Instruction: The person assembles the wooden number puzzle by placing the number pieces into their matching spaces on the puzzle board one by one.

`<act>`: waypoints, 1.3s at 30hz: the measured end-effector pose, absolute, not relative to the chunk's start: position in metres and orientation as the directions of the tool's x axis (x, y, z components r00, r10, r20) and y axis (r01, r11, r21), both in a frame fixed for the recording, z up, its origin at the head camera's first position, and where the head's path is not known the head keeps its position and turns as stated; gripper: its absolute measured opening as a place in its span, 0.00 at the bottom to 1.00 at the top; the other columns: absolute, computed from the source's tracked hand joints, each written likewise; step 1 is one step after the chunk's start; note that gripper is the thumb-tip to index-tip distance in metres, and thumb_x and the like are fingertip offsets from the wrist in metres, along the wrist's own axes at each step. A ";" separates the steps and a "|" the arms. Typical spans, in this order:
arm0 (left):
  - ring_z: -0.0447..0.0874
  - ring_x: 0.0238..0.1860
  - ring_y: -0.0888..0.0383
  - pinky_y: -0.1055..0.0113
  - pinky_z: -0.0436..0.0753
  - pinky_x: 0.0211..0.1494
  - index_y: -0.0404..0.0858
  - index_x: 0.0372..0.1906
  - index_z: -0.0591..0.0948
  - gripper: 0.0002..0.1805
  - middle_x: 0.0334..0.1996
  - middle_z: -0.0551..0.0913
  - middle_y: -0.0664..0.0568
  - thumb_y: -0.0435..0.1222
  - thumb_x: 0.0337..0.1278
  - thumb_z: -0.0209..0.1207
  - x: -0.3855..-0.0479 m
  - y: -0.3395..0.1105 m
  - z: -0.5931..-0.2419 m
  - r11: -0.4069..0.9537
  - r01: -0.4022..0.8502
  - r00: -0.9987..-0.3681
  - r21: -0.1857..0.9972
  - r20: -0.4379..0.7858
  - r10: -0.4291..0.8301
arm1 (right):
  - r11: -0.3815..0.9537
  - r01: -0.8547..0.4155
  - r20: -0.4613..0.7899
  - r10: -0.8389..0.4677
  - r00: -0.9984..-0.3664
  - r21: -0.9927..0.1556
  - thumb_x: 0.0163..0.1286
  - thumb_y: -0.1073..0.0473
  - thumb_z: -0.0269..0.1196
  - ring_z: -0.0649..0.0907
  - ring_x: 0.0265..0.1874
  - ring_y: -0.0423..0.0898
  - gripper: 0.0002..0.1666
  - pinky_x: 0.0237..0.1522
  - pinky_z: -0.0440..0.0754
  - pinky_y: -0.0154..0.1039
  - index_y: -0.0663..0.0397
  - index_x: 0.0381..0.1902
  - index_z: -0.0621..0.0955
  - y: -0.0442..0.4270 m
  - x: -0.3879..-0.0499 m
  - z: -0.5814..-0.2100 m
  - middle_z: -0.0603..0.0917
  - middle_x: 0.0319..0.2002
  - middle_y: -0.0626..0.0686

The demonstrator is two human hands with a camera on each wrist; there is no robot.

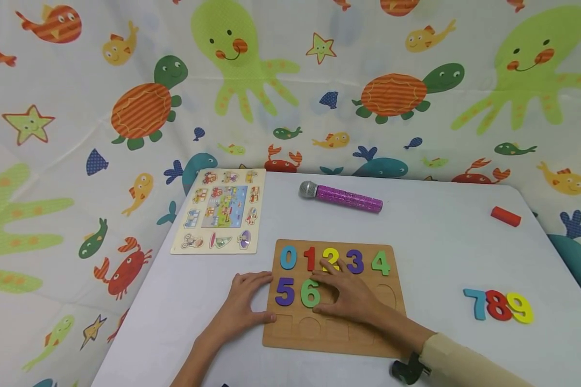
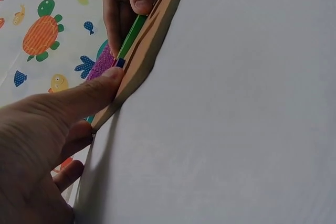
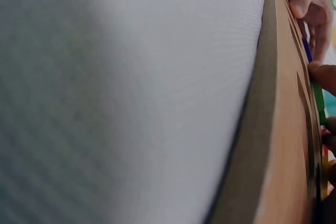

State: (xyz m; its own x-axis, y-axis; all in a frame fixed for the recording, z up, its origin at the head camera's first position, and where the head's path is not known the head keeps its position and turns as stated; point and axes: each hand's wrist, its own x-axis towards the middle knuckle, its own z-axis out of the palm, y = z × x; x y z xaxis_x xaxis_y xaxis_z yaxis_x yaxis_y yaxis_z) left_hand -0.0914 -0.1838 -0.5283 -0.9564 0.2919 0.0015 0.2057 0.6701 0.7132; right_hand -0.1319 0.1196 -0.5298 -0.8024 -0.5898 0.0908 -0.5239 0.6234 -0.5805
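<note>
A wooden number puzzle board [image 1: 314,344] lies on the white table, with the numbers 0 to 4 along its top row and a purple 5 [image 1: 285,292] starting the second. Around the green number 6 [image 1: 310,294], beside the 5, my right hand [image 1: 351,295] has its thumb low and its fingers high, pinching it. My left hand [image 1: 239,306] holds the board's left edge between thumb and fingers. In the left wrist view, the left thumb [image 2: 94,93] lies against the edge near the 5. Part of the board is hidden under the right hand.
Loose numbers, a blue 7 [image 1: 475,303], red 8 [image 1: 498,306] and yellow 9 [image 1: 520,308], lie to the right. Farther back are a picture puzzle [image 1: 179,244], a purple toy microphone [image 1: 348,199] and a red block [image 1: 505,216]. A sea-animal curtain [image 1: 290,97] hangs behind.
</note>
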 end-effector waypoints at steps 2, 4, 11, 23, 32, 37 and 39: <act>0.59 0.64 0.55 0.47 0.65 0.68 0.46 0.68 0.75 0.48 0.68 0.70 0.60 0.56 0.35 0.77 -0.091 -0.183 -0.528 0.673 0.212 -0.956 0.709 0.007 0.294 | 0.623 -0.527 0.096 -0.590 -0.802 -0.578 0.56 0.32 0.70 0.56 0.71 0.69 0.42 0.66 0.56 0.70 0.38 0.66 0.77 0.120 -0.132 -0.531 0.65 0.73 0.53; 0.59 0.65 0.53 0.45 0.62 0.70 0.45 0.68 0.74 0.48 0.68 0.70 0.58 0.56 0.35 0.77 -0.091 -0.183 -0.528 0.684 0.230 -0.953 0.693 0.016 0.304 | 0.623 -0.531 0.102 -0.589 -0.801 -0.574 0.55 0.32 0.71 0.56 0.71 0.68 0.42 0.67 0.56 0.69 0.39 0.66 0.77 0.120 -0.132 -0.532 0.66 0.72 0.53; 0.58 0.68 0.53 0.52 0.64 0.70 0.45 0.71 0.70 0.48 0.70 0.68 0.57 0.58 0.45 0.72 -0.088 -0.186 -0.523 0.763 0.323 -0.924 0.560 0.014 0.381 | 0.622 -0.529 0.106 -0.585 -0.804 -0.577 0.55 0.32 0.71 0.56 0.71 0.69 0.42 0.65 0.56 0.71 0.39 0.66 0.78 0.120 -0.131 -0.533 0.67 0.71 0.52; 0.54 0.72 0.53 0.52 0.65 0.70 0.51 0.73 0.69 0.47 0.72 0.64 0.62 0.66 0.47 0.65 -0.086 -0.191 -0.523 0.788 0.363 -0.912 0.498 0.016 0.410 | 0.629 -0.518 0.104 -0.573 -0.813 -0.580 0.54 0.31 0.71 0.56 0.70 0.71 0.42 0.64 0.57 0.73 0.38 0.65 0.78 0.120 -0.131 -0.534 0.65 0.73 0.53; 0.53 0.72 0.51 0.49 0.63 0.71 0.51 0.73 0.69 0.47 0.72 0.64 0.62 0.66 0.48 0.64 -0.086 -0.191 -0.524 0.777 0.372 -0.910 0.508 0.034 0.414 | 0.621 -0.515 0.105 -0.573 -0.813 -0.591 0.53 0.31 0.72 0.56 0.70 0.73 0.44 0.61 0.59 0.75 0.38 0.66 0.78 0.121 -0.131 -0.533 0.63 0.74 0.54; 0.54 0.72 0.50 0.48 0.63 0.71 0.51 0.73 0.69 0.47 0.72 0.64 0.61 0.66 0.47 0.65 -0.086 -0.192 -0.525 0.777 0.373 -0.912 0.508 0.044 0.409 | 0.616 -0.522 0.114 -0.576 -0.809 -0.591 0.53 0.30 0.71 0.57 0.70 0.70 0.44 0.61 0.62 0.75 0.37 0.66 0.77 0.121 -0.131 -0.533 0.64 0.73 0.53; 0.54 0.72 0.50 0.48 0.63 0.71 0.50 0.72 0.70 0.47 0.72 0.64 0.61 0.66 0.47 0.65 -0.086 -0.192 -0.525 0.775 0.371 -0.913 0.511 0.048 0.406 | 0.602 -0.528 0.125 -0.581 -0.804 -0.599 0.54 0.30 0.71 0.57 0.72 0.67 0.43 0.63 0.61 0.73 0.36 0.66 0.78 0.122 -0.132 -0.531 0.65 0.73 0.52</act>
